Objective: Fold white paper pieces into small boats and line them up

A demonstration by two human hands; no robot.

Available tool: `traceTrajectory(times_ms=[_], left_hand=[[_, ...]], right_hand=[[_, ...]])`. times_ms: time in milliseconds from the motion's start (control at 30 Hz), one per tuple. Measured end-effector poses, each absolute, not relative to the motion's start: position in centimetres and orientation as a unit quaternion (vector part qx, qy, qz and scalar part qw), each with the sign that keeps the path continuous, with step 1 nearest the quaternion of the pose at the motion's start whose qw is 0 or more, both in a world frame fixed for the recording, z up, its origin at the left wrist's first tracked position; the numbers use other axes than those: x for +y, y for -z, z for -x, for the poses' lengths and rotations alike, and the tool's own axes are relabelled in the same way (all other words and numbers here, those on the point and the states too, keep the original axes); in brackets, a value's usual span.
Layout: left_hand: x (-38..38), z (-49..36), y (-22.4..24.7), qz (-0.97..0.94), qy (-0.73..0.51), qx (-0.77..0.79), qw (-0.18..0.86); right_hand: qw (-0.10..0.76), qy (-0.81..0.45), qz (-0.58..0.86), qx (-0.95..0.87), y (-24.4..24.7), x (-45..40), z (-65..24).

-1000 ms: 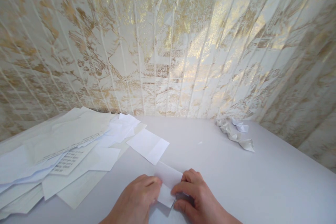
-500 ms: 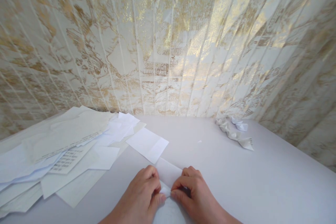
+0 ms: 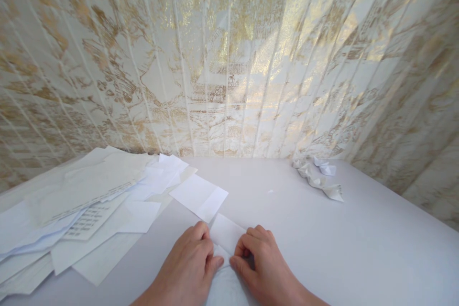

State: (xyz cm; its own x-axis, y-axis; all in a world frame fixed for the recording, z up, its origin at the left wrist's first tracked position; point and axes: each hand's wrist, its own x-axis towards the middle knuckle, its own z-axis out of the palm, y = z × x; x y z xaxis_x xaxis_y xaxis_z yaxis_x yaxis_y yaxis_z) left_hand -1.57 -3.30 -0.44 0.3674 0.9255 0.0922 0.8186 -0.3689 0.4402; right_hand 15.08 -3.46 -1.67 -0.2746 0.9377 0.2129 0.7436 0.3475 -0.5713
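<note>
Between my hands, at the near edge of the table, is a small folded piece of white paper (image 3: 221, 254). My left hand (image 3: 193, 260) pinches its left side, thumb pointing inward. From the right, my right hand (image 3: 261, 260) grips the other side with curled fingers, its thumb and fingertips on the paper's edge. Just beyond the fingers a flat white sheet (image 3: 226, 230) lies on the table, partly hidden by both hands. Farther off is another white piece of paper (image 3: 201, 196) with a crease near its right end.
A loose heap of white papers (image 3: 96, 191), some printed, covers the table's left side. Several small folded paper pieces (image 3: 317, 179) lie at the back right. A tiny scrap (image 3: 270, 191) sits mid-table. A gold-patterned curtain (image 3: 222, 57) hangs behind the white table (image 3: 358, 248).
Both hands stay on the folded paper, with the thumbs shifted slightly along it. The whole view has moved a little, so things appear slightly farther left.
</note>
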Motion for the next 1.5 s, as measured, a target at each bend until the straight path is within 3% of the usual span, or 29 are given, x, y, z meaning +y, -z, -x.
traceTrajectory(times_ms=[800,1500], left_hand=[[-2.74,1.84,0.79,-0.795,-0.144,0.552,0.208],[-2.99,1.5,0.99,-0.818,-0.112,0.543,0.155]], right_hand=[[0.25,-0.193,0.572,-0.757,1.55,-3.24,-14.47],[0.244,-0.179,0.57,-0.764,1.54,-3.29,-14.61]])
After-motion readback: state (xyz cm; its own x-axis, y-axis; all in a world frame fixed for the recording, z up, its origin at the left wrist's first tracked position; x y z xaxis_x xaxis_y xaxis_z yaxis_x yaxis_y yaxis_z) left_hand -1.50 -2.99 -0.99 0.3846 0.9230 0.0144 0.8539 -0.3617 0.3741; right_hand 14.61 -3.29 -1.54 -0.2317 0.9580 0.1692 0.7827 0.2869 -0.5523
